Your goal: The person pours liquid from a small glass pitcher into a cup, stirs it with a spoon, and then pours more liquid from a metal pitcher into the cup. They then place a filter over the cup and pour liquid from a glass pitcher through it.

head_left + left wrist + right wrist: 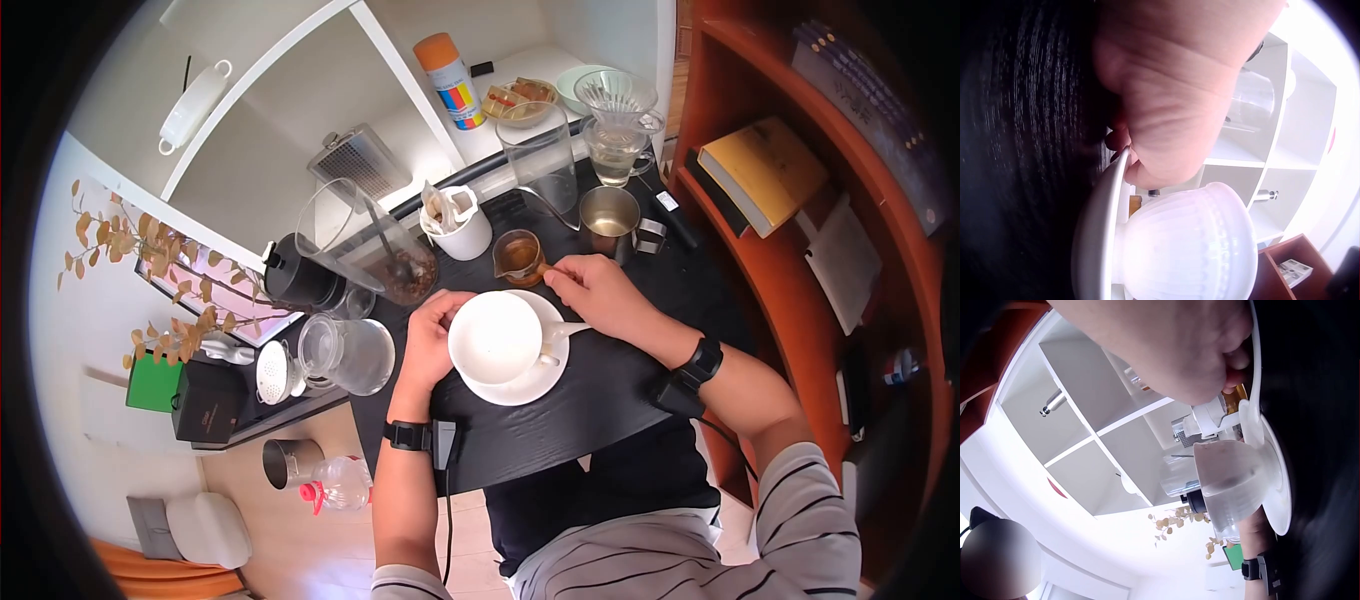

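Note:
A white cup (492, 338) stands on a white saucer (545, 385) near the front of the black table, a white spoon (572, 328) sticking out to the right. My left hand (432, 342) grips the saucer's left rim; in the left wrist view the thumb of that hand (1166, 94) lies over the saucer's edge (1094, 231), beside the cup (1191, 244). Behind the cup, my right hand (605, 295) pinches the handle of a small glass pitcher (518, 257) with brown liquid. The right wrist view shows this hand (1172, 350) partly hiding the pitcher, its fingertips out of clear sight.
Left of the cup are a glass carafe (345, 355) and a tall glass with dark bits (405, 275). Behind stand a white canister (460, 230), a metal cup (608, 220) and a glass dripper (615, 95). A red-brown bookshelf (735, 300) rises at the right.

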Available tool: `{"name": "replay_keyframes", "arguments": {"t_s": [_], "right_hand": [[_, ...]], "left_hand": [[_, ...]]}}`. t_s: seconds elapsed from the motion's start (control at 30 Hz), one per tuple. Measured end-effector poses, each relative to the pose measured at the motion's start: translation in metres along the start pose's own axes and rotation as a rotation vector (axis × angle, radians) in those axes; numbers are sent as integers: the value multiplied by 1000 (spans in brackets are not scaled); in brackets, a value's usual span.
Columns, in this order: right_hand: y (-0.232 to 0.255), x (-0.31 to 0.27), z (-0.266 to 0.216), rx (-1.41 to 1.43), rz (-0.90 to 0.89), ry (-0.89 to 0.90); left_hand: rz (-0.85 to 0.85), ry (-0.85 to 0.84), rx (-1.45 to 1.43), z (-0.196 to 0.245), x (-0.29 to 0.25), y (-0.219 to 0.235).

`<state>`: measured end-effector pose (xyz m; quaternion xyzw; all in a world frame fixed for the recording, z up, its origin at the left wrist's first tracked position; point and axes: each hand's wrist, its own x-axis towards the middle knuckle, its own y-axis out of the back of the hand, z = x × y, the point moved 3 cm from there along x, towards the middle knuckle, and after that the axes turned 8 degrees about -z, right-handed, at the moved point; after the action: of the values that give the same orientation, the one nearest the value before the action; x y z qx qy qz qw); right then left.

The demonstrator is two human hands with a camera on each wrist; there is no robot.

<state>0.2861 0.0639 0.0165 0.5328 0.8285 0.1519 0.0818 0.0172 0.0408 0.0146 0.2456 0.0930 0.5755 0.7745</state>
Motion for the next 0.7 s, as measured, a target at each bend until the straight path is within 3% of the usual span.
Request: {"name": "replay_keyframes", "arguments": {"t_s": [0.23, 0.3, 0.43, 0.7], "right_hand": [[0, 11, -11, 5, 19, 93], [2, 14, -22, 0, 76, 201], [9, 24, -46, -51, -37, 146], [3, 41, -61, 30, -8, 250]], "left_hand": [[-11, -27, -46, 1, 1, 0], [-8, -20, -63, 1, 2, 0], [-16, -10, -60, 0, 1, -1], [-16, 40, -58, -5, 1, 2]]}}
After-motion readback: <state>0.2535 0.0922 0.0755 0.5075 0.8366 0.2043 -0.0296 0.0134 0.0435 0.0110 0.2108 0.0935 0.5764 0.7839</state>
